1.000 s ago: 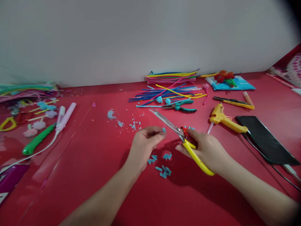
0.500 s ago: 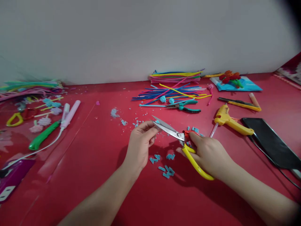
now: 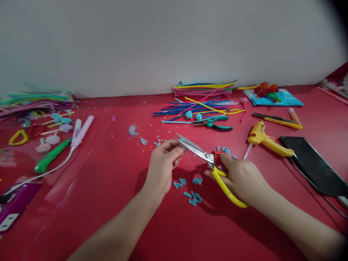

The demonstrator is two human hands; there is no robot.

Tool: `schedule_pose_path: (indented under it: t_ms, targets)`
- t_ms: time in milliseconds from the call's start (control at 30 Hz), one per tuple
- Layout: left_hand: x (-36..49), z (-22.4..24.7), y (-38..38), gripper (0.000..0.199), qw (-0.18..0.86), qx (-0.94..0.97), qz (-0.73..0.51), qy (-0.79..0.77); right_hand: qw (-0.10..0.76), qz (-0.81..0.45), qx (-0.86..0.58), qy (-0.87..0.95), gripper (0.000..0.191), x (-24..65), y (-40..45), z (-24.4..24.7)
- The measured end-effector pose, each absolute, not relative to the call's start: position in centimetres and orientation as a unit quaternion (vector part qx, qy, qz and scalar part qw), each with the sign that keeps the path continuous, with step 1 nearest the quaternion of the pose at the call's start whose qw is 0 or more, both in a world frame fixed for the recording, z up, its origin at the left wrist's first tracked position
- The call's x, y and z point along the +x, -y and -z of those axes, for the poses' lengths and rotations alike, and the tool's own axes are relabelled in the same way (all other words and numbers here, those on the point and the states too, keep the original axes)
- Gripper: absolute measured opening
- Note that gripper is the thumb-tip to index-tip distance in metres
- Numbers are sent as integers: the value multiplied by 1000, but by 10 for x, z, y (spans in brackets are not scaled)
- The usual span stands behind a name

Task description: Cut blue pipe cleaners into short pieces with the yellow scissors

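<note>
While gripping yellow-and-red-handled scissors (image 3: 208,157) in the right hand (image 3: 241,177), pinches a small blue piece (image 3: 182,140) between thumb and fingers of the left hand (image 3: 162,165), at the blades near their tips. Has 3 clusters of blue segments (image 3: 193,195) lying below, between the 2 hands. Has a flat black device (image 3: 312,165) right of the right hand, a yellow glue gun (image 3: 258,134) beyond it, teal-handled pliers (image 3: 210,124) past the left fingertips, and loose colored stems (image 3: 199,106) farther off.

Pliers (image 3: 209,124) lie behind the scissors (image 3: 208,156), left of the glue gun (image 3: 261,137).
</note>
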State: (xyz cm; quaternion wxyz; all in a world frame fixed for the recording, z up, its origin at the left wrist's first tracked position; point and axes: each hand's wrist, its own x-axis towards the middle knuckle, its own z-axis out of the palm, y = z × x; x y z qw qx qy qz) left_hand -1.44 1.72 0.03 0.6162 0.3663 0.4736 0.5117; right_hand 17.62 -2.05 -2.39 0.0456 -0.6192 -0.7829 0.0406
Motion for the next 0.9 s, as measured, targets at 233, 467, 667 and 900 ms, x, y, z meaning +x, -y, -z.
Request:
schedule_pose_path:
  t_ms: [233,467,667,900]
  targets:
    - [-15,-1,-17,7,612,372,-515,-472,48,-42,-620,782,35,176,22,23]
    - [-16,2,-17,7,597,394,-521,-466,50,-44,-621,781,34,178,22,24]
    - [-16,0,-16,8,595,410,-509,-468,63,-57,-636,767,34,179,20,21]
    - [-11,2,-14,12,652,419,-458,-435,105,-148,-646,742,28,175,18,12]
